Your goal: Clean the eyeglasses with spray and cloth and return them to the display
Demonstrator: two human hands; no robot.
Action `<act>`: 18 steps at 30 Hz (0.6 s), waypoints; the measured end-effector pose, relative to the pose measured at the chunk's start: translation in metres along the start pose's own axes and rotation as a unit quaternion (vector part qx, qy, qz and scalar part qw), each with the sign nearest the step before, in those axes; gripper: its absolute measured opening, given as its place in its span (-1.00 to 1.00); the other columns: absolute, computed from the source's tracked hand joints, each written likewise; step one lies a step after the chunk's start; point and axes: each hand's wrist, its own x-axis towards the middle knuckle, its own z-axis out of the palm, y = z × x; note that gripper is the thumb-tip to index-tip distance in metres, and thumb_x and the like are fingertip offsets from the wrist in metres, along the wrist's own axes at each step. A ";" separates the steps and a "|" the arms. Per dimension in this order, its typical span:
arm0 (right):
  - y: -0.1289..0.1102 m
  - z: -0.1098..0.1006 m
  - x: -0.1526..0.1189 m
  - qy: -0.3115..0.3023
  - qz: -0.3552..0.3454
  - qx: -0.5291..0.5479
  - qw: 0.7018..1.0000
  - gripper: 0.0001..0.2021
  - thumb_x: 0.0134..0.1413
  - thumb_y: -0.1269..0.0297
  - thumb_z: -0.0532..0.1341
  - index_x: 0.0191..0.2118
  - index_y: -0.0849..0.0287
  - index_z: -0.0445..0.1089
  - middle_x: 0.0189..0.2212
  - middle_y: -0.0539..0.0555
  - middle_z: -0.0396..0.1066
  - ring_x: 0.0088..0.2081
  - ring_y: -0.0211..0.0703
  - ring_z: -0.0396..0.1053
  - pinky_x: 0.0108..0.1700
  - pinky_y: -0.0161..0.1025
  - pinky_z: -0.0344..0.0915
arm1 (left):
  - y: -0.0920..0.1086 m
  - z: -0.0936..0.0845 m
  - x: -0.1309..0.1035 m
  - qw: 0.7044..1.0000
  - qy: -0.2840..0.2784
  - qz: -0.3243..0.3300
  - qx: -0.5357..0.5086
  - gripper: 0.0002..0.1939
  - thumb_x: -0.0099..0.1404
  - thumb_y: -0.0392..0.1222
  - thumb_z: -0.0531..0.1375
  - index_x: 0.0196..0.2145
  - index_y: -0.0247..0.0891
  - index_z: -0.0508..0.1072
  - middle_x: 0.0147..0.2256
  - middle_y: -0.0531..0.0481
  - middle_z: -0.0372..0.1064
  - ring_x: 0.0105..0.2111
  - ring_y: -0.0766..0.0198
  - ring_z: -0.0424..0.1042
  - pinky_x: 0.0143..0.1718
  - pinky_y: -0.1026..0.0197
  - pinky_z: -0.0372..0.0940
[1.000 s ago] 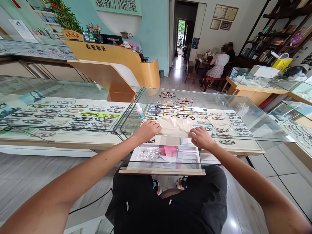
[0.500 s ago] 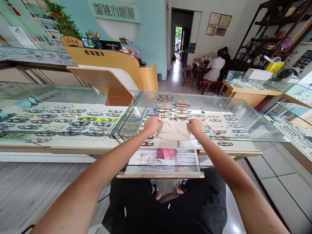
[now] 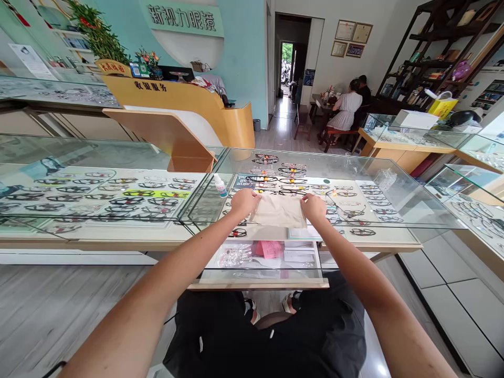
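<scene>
A beige cloth is stretched between my two hands over the glass top of the display case. My left hand pinches its upper left corner, and my right hand pinches the upper right one. Slight wrinkles run across the cloth. Close beyond my left hand stands a small white spray bottle with a blue and pink label. Under the glass, several pairs of eyeglasses lie in rows around the cloth.
Below the counter edge an open drawer holds clear plastic packets, pink paper and white boxes. A wooden stand with a slanted board rises at the left. Another glass case adjoins there. Two people sit at a table in the back.
The view has shifted very slightly. Both hands keep hold of the cloth's corners in nearly the same place, and the bottle has not moved.
</scene>
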 end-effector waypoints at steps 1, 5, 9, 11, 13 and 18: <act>0.000 0.000 -0.001 0.002 0.000 0.007 1.000 -0.73 0.44 0.18 0.20 0.04 0.07 0.63 -0.02 0.24 0.67 0.02 0.12 0.60 -0.03 -0.14 0.37 | -0.001 0.001 0.001 1.000 0.003 -0.004 -0.006 -0.72 0.41 0.06 0.29 -0.25 -0.16 0.72 -0.28 -0.19 0.65 -0.16 -0.14 0.62 -0.26 0.06 0.31; 0.002 -0.004 -0.005 0.009 -0.006 0.043 0.999 -0.77 0.40 0.23 0.20 -0.03 0.07 0.62 -0.10 0.18 0.68 -0.05 0.08 0.59 -0.14 -0.17 0.32 | -0.003 0.004 0.003 0.999 0.020 -0.016 -0.042 -0.76 0.39 0.02 0.30 -0.19 -0.14 0.72 -0.22 -0.17 0.66 -0.13 -0.12 0.62 -0.26 0.06 0.31; 0.008 -0.008 -0.009 0.019 -0.018 0.086 0.996 -0.82 0.35 0.24 0.20 -0.11 0.07 0.58 -0.14 0.08 0.67 -0.15 -0.04 0.56 -0.23 -0.23 0.26 | -0.007 0.001 0.003 0.996 0.032 -0.004 -0.088 -0.83 0.38 -0.07 0.28 -0.22 -0.14 0.67 -0.21 -0.09 0.66 -0.15 -0.03 0.61 -0.27 0.08 0.29; 0.011 -0.009 -0.009 0.022 -0.020 0.100 0.995 -0.82 0.36 0.22 0.20 -0.12 0.07 0.57 -0.13 0.07 0.67 -0.17 -0.07 0.55 -0.24 -0.24 0.26 | -0.009 -0.002 0.002 0.993 0.036 0.009 -0.109 -0.87 0.36 -0.11 0.28 -0.26 -0.14 0.64 -0.23 -0.06 0.65 -0.18 0.01 0.60 -0.27 0.09 0.28; 0.013 -0.010 -0.007 0.023 -0.017 0.105 0.994 -0.80 0.37 0.21 0.20 -0.10 0.07 0.58 -0.11 0.08 0.67 -0.17 -0.07 0.55 -0.25 -0.23 0.26 | -0.010 -0.004 0.001 0.991 0.040 0.020 -0.128 -0.90 0.35 -0.14 0.28 -0.31 -0.14 0.60 -0.25 -0.05 0.64 -0.20 0.03 0.59 -0.26 0.10 0.27; 0.010 -0.007 0.001 0.012 -0.002 0.089 0.996 -0.80 0.34 0.22 0.24 -0.10 0.08 0.64 -0.14 0.14 0.68 -0.12 0.05 0.56 -0.19 -0.18 0.28 | -0.008 -0.005 -0.001 0.985 0.044 0.018 -0.166 -0.90 0.31 -0.15 0.28 -0.38 -0.15 0.54 -0.25 -0.05 0.64 -0.21 0.04 0.58 -0.25 0.11 0.26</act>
